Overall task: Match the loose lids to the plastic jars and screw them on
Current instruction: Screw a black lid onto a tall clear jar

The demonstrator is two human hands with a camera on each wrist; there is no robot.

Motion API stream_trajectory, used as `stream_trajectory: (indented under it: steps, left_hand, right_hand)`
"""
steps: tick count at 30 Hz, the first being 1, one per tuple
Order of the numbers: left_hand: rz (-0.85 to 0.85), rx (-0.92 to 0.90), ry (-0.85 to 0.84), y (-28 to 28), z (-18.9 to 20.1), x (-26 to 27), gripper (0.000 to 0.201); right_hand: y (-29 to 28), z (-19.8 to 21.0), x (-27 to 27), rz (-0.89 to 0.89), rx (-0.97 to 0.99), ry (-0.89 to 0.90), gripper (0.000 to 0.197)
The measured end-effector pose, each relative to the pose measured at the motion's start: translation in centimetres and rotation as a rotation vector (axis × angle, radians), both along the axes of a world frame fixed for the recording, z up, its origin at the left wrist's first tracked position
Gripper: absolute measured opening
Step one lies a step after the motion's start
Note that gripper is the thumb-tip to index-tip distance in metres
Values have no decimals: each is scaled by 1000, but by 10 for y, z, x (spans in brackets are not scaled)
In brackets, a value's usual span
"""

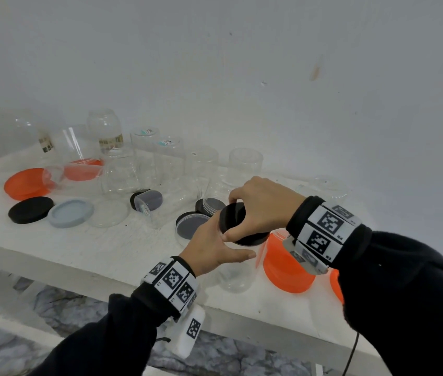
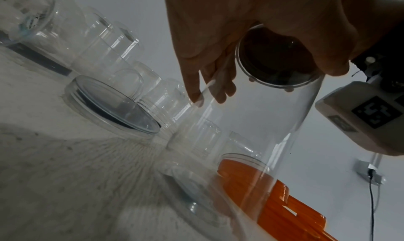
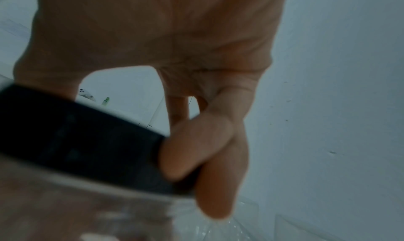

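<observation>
Head view: round black lid (image 1: 235, 222) atop clear plastic jar (image 1: 235, 278).

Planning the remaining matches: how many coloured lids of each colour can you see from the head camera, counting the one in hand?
Orange lids: 4
Black lids: 5, including the held black lid that the right hand grips over the clear jar in the left hand
Blue-grey lid: 1
Total: 10

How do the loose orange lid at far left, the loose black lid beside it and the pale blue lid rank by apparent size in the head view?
1. orange lid
2. black lid and pale blue lid: alike, unranked.
</observation>
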State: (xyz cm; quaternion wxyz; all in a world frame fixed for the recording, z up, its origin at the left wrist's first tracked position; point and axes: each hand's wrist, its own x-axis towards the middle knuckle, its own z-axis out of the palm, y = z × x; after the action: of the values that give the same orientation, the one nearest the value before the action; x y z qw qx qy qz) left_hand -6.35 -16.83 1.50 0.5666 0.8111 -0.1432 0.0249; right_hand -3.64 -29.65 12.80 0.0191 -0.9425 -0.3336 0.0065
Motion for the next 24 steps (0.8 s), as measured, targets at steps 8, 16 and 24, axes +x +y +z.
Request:
stream_trajectory:
  steps: [8, 16, 24]
  left_hand:
    - [-52, -86, -23, 30, 32, 7, 83]
    - [219, 170, -152, 132, 57, 43, 69]
    - [355, 483, -313, 215, 92, 142, 38]
  right_hand:
    - [-2, 24, 6, 11, 96, -24, 57]
    - [-10, 55, 59, -148, 553, -120, 58]
    - [36, 51, 146, -303, 825, -205, 60]
